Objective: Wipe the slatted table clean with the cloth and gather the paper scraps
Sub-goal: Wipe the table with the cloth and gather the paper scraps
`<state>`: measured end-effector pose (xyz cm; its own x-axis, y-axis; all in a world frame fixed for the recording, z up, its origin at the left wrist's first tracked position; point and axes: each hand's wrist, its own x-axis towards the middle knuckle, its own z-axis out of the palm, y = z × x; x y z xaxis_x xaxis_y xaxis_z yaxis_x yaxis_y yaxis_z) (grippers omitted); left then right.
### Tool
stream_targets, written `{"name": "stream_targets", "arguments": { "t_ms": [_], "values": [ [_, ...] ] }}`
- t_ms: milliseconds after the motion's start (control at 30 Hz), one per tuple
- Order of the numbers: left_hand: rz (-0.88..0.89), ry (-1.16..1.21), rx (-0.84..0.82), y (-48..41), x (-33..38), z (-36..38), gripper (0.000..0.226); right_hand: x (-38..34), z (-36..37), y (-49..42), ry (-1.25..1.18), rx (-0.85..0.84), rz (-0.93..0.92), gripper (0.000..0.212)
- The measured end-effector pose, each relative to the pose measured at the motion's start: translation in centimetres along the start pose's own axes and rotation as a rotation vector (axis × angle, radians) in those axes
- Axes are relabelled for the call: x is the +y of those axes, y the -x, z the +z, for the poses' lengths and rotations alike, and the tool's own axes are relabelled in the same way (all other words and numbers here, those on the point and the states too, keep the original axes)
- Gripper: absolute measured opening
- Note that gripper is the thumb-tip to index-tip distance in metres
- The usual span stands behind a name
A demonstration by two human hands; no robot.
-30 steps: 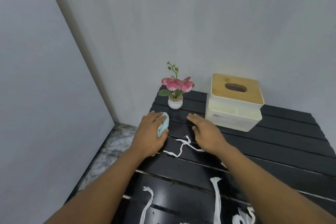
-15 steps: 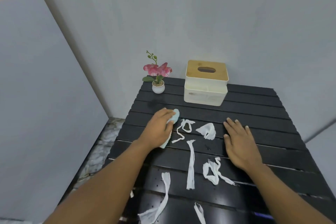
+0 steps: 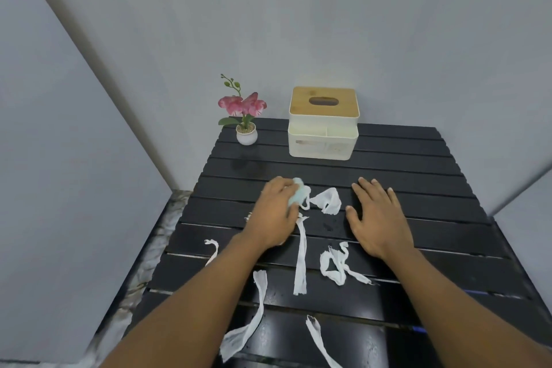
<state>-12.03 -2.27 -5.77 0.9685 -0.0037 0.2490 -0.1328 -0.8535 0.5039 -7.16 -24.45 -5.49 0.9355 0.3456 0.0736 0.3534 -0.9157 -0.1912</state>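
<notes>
Left hand (image 3: 276, 213) grip closed on pale blue cloth (image 3: 297, 196), pressed to slatted counter (image 3: 418, 206) | shifted rightward against crumpled paper scraps (image 3: 327, 202) | right hand (image 3: 378, 219) open, flat beyond scraps | longer strips nearer body, gathering barely begun

Two bare forearms, no sleeves, left hand (image 3: 273, 215), right hand (image 3: 377, 218), short nails
</notes>
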Motion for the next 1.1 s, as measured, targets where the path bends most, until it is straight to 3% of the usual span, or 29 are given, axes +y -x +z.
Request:
{"name": "stream_targets", "arguments": {
  "t_ms": [133,367,567,700,833,967,1100],
  "values": [
    [-0.023,0.094,0.022,0.5,-0.4,-1.1,0.038,0.1,0.0,0.0,-0.011,0.009,0.0,0.057],
    [-0.253,-0.145,0.061,4.3,-10.0,-9.0,0.036,0.3,0.3,-0.1,0.008,0.039,-0.005,0.057],
    [-0.123,-0.028,0.025,3.3,-3.3,-3.0,0.039,0.0,0.5,-0.1,0.025,0.031,0.002,0.056],
    [-0.145,0.143,-0.017,1.2,0.7,-1.1,0.038,-0.2,0.2,0.3,-0.004,0.029,0.01,0.054],
    [-0.161,0.073,0.011,2.3,-2.0,-5.8,0.035,-0.2,-0.1,1.8,-0.057,-0.001,0.012,0.05],
    [-0.214,-0.085,0.012,9.4,-6.8,-10.6,0.034,-0.2,-0.4,4.4,-0.048,-0.06,-0.011,0.053],
    [-0.246,-0.1,0.093,14.5,-5.8,-9.2,0.039,-0.6,-0.6,7.4,-0.094,-0.068,-0.04,0.054]
  ]
}}
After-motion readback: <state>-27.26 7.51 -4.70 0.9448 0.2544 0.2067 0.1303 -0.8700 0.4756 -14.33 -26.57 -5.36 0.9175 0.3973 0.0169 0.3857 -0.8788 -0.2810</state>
